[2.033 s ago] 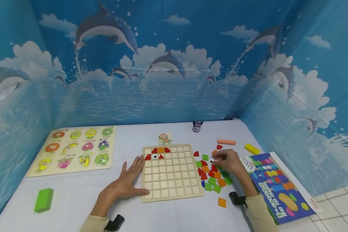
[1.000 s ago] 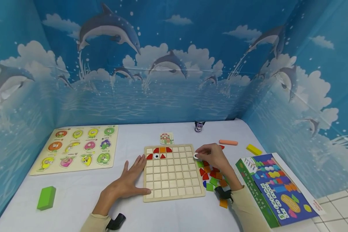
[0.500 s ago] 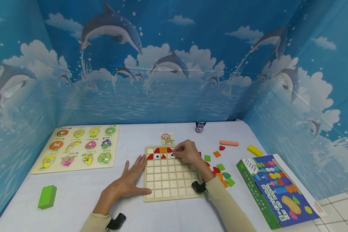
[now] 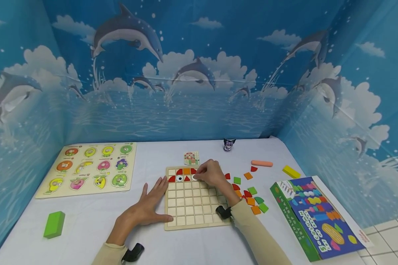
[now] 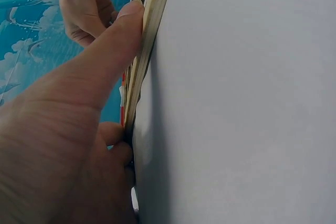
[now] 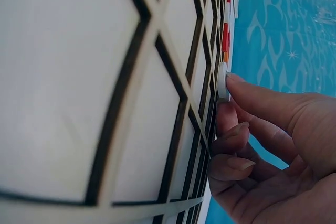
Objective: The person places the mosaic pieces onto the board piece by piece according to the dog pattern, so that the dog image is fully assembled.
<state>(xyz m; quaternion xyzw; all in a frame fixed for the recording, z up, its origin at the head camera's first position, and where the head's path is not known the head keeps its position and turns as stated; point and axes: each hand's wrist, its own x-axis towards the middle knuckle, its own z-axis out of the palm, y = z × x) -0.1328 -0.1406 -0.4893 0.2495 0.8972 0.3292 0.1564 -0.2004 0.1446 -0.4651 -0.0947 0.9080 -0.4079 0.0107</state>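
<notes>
There it was, the disc (image 6: 223,80), white, round, smooth and flat, edge turned to the right wrist camera, and the right hand (image 4: 211,173) had it pinched, thumb and fingers nearly closed! The head view put it below the middle of the frame, at the second row of the board (image 4: 193,201); whether it was seated there, you couldn't tell. Pale wood, that board, ridged into square cells. Lower left of centre, the left hand (image 4: 147,208) lay spread wide, gripping nothing, thumb on the rim. Right of centre, flat green squares (image 4: 237,180) dotted the white cloth (image 4: 205,246)
</notes>
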